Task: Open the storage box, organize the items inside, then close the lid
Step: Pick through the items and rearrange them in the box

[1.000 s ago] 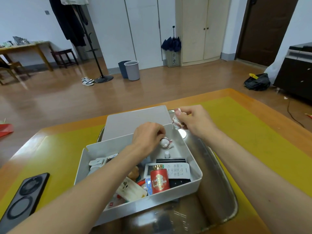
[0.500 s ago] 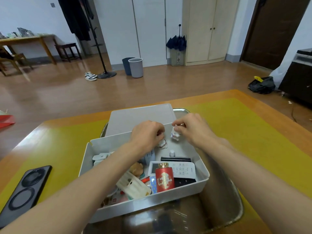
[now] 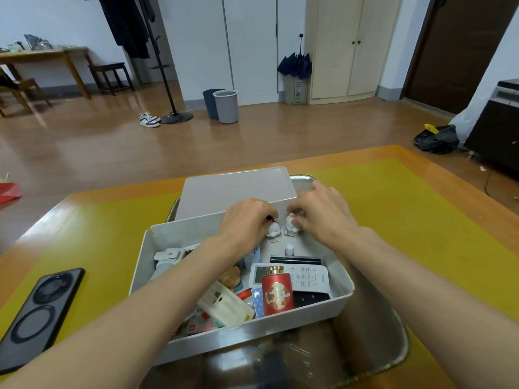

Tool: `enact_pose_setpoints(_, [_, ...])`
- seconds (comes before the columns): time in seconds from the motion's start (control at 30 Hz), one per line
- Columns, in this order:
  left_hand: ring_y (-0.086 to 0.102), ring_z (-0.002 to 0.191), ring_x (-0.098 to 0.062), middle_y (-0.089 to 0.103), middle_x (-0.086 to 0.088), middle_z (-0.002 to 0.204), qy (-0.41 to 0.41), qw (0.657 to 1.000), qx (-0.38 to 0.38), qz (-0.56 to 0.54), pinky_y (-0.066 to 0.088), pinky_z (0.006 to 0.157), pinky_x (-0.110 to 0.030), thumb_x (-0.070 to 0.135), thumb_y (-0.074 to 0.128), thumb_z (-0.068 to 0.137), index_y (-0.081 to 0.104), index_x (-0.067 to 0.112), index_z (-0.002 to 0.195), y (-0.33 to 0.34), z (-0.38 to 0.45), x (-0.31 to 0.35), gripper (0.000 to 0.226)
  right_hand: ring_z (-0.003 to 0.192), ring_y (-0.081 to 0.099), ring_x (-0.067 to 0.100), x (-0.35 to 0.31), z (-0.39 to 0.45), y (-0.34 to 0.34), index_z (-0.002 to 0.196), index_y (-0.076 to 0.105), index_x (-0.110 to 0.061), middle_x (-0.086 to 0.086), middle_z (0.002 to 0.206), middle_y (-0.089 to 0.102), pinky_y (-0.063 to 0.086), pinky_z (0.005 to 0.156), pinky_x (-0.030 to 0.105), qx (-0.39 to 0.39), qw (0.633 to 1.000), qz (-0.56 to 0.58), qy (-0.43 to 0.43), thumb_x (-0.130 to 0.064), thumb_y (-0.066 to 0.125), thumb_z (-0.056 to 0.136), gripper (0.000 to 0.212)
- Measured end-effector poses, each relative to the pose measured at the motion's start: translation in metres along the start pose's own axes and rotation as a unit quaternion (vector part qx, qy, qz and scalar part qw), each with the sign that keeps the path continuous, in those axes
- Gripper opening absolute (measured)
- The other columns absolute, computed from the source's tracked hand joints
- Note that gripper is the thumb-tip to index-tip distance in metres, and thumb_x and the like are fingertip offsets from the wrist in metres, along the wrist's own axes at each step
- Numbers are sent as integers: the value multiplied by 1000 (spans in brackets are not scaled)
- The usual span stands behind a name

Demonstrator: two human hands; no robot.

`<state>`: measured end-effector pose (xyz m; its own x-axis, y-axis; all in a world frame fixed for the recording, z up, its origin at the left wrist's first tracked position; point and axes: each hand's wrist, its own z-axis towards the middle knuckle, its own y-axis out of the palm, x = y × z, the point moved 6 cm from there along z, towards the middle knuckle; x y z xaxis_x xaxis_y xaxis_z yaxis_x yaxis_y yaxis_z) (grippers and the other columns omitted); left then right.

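Left hand [image 3: 247, 220]: pinches a small white figurine [image 3: 273, 233].
Right hand [image 3: 320, 213]: holds a second figurine [image 3: 290, 227] just beside it.
Storage box [image 3: 341, 297]: open, in a metal tray [image 3: 393, 346].

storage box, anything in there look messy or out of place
Yes. The near-left part of the storage box is a jumble: a cream packet lies tilted across cards. The red bottle stands upright on the white remote.
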<state>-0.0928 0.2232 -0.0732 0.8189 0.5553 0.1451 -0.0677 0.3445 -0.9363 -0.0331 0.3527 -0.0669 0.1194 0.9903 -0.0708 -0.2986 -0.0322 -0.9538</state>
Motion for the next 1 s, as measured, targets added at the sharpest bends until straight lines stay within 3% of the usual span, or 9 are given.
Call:
enact_pose_setpoints(0.1, [64,103,-22,73,1,109,0,1000,0,-13,52,86,-40,16,61,94,74,21,111,4,3,0,22,107,45,19,-2,-1,-2,106,75,-34,-11,110,70,20,73,33,-9,999,-51,-3,-35,71,87,19])
enact_pose_setpoints(0.4, [66,100,-22,74,0,105,7,999,20,-38,50,86,-35,13,64,93,76,17,109,11,7,1,20,103,44,21,-5,3,0,94,74,-33,-8,97,72,22,72,33,-12,999,-38,-10,-18,65,90,17])
enact_pose_setpoints(0.5, [66,97,-22,75,0,103,8,998,25,-53,50,86,-36,12,66,91,77,16,106,11,7,0,20,104,45,21,-2,4,1,99,74,-32,-7,96,73,23,73,32,-7,1000,-29,-9,-20,65,90,18])
enact_pose_setpoints(0.7, [65,90,-16,73,4,100,-14,996,30,-77,54,82,-38,17,69,88,76,17,104,-1,0,1,17,110,49,22,-1,1,-7,111,75,-32,-9,114,71,30,73,32,27,1000,-10,-4,-31,64,92,21])
enact_pose_setpoints(0.87, [67,80,-6,74,12,93,-83,993,23,-76,56,75,-34,28,71,85,76,27,99,-40,-23,-26,14,115,50,19,-7,-5,-21,119,74,-30,-9,118,70,35,76,30,45,997,54,13,-34,65,94,27])
enact_pose_setpoints(1.0, [66,78,-2,73,14,87,-157,984,-59,-66,52,67,-24,35,74,83,76,28,90,-51,-67,-56,10,96,63,15,-36,-13,-25,106,77,-30,-10,100,75,49,73,31,-13,991,134,-20,-36,67,92,18])
